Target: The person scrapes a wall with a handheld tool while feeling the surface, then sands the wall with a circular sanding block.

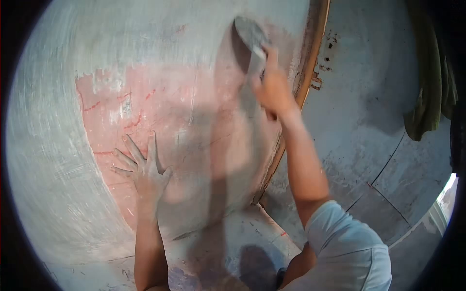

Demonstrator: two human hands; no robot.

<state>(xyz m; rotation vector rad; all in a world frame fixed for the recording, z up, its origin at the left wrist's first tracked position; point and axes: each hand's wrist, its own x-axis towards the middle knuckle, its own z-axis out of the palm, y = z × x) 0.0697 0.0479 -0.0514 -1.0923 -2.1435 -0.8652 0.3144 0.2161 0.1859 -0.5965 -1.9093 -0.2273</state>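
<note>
Up near the top of the wall, my right hand [274, 89] is closed around the handle of a wide brush [250, 33]. Its broad head is grey, and motion blurs both brush and hand. The head is at the wall's grey upper area, and its dark shadow falls to the left. Lower left, my left hand [148, 177] lies flat on the wall with fingers spread and nothing held. Under its fingers is a pink patch [109, 128] with red lines and scratches, bordered by streaky grey coating [53, 131].
A brown-edged door frame [313, 53] runs down right of the brush. Beyond it, a dark green cloth [424, 106] hangs against another grey wall [361, 97]. The grey floor [208, 242] meets the wall at the bottom. A bright opening [447, 189] shows at far right.
</note>
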